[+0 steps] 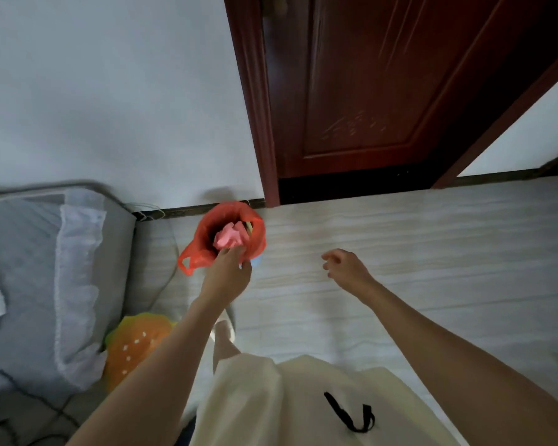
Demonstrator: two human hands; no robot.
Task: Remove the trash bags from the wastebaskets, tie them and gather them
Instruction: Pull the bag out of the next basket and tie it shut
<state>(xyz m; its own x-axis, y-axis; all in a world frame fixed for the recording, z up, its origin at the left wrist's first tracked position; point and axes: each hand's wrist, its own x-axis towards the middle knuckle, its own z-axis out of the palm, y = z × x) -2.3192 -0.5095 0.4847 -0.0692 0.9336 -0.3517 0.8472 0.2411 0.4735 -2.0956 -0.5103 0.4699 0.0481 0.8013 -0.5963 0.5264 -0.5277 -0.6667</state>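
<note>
Fingers of left hand [227, 274] pinch red bag [207, 252] rim; right hand [347, 267] loose, holding nothing.

A white wall [110, 91] fills the upper left; a dark red door [368, 91] stands upper right; pale striped floor [400, 236] below; a grey bed [20, 268] sits lower left.

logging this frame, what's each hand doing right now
left hand: fingers pinch the rim of the red trash bag.
right hand: open, fingers loosely curled, holding nothing.
</note>
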